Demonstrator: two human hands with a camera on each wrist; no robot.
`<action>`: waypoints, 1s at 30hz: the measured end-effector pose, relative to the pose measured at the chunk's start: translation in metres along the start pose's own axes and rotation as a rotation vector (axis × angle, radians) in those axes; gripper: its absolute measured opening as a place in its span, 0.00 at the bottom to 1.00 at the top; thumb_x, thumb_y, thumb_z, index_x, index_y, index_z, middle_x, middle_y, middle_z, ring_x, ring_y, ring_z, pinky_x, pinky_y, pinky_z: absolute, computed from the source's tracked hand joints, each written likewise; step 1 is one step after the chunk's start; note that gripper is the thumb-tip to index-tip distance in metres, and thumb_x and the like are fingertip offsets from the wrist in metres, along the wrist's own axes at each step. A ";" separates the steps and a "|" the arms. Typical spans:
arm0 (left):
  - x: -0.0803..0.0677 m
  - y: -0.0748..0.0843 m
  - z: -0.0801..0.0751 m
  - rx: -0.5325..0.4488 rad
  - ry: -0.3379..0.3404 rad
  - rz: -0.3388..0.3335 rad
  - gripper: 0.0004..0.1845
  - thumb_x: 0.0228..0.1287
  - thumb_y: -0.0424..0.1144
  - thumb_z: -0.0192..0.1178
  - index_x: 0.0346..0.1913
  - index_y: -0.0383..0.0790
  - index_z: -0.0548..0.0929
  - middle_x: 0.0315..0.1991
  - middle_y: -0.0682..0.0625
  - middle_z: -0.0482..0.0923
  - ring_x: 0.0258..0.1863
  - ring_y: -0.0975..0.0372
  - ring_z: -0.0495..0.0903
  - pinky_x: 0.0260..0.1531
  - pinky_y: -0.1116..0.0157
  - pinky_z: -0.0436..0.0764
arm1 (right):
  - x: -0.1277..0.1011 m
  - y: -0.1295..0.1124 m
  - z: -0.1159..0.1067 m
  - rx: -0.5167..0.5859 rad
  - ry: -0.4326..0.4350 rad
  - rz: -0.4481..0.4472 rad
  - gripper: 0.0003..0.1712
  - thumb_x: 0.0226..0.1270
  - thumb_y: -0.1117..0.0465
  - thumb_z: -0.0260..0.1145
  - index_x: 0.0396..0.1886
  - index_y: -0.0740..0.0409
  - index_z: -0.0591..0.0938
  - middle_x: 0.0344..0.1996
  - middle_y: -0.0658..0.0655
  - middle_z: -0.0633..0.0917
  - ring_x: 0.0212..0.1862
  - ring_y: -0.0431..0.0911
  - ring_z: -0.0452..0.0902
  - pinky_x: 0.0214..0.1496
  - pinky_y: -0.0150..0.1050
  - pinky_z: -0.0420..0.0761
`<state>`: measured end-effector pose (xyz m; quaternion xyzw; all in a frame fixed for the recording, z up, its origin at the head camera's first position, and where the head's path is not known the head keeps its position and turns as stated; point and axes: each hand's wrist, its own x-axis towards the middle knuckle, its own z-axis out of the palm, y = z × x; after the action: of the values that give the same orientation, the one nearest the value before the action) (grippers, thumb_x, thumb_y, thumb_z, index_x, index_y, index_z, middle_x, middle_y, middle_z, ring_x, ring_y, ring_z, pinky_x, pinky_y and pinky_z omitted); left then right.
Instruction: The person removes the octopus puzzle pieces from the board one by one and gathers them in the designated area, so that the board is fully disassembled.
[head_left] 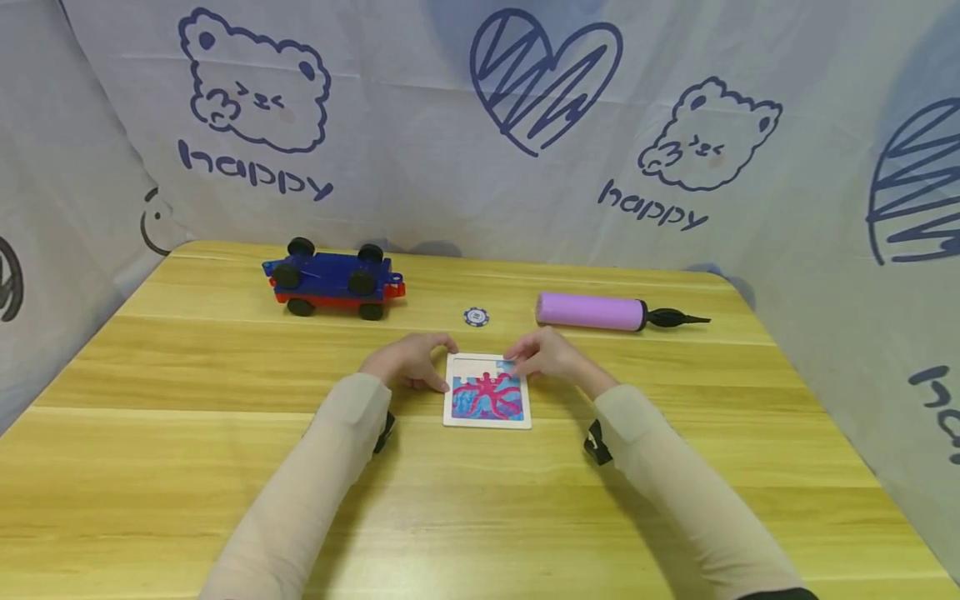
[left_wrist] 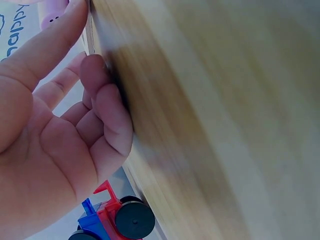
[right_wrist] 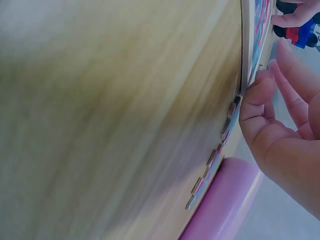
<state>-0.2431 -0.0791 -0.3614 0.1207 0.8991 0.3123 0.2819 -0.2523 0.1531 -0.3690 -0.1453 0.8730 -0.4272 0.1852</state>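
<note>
A square white-rimmed puzzle tray [head_left: 486, 423] lies on the table, its lower part filled with a red octopus on blue. Bare white backing [head_left: 472, 367] shows along its upper left. My left hand [head_left: 408, 360] holds the tray at its left side, thumb on the left edge and index finger at the upper left corner. Over the upper right corner, my right hand [head_left: 551, 354] has thumb and fingertips at a small blue puzzle piece [head_left: 503, 364], pinching it. Several loose puzzle pieces [right_wrist: 214, 159] lie beside the tray in the right wrist view; in the head view the right hand hides them.
Behind the left hand, a blue and red toy car [head_left: 330, 279] with black wheels stands at the back left. A poker chip [head_left: 476, 317] lies beyond the tray. A purple hand pump [head_left: 592, 312] with a black nozzle lies at the back right, before a printed cloth [head_left: 420, 192].
</note>
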 end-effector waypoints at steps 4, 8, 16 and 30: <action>0.000 0.000 0.000 -0.001 -0.003 0.002 0.29 0.50 0.33 0.66 0.56 0.46 0.68 0.31 0.44 0.69 0.19 0.61 0.68 0.19 0.69 0.69 | 0.000 -0.002 0.002 -0.014 -0.006 0.015 0.16 0.46 0.71 0.70 0.39 0.70 0.80 0.23 0.55 0.81 0.20 0.40 0.70 0.23 0.31 0.72; -0.001 0.000 0.000 -0.001 -0.005 0.006 0.29 0.50 0.34 0.66 0.56 0.46 0.68 0.30 0.44 0.69 0.19 0.61 0.67 0.18 0.69 0.69 | 0.000 -0.001 0.003 -0.025 -0.005 0.038 0.16 0.46 0.72 0.70 0.38 0.69 0.81 0.22 0.55 0.79 0.20 0.39 0.68 0.22 0.30 0.71; -0.002 0.000 -0.001 0.015 0.000 0.026 0.29 0.51 0.34 0.66 0.56 0.45 0.67 0.28 0.45 0.69 0.18 0.61 0.67 0.18 0.69 0.69 | 0.000 -0.002 0.005 -0.052 0.009 0.064 0.16 0.45 0.73 0.70 0.38 0.69 0.80 0.22 0.54 0.78 0.20 0.39 0.68 0.22 0.31 0.72; -0.001 0.001 -0.001 0.018 -0.002 0.005 0.29 0.50 0.34 0.66 0.56 0.45 0.68 0.31 0.45 0.69 0.19 0.61 0.67 0.18 0.69 0.69 | 0.003 -0.006 0.006 -0.133 -0.003 0.078 0.15 0.43 0.74 0.70 0.35 0.67 0.81 0.19 0.54 0.75 0.19 0.39 0.65 0.22 0.30 0.71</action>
<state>-0.2428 -0.0794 -0.3600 0.1260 0.9013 0.3048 0.2808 -0.2517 0.1435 -0.3682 -0.1237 0.9042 -0.3603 0.1932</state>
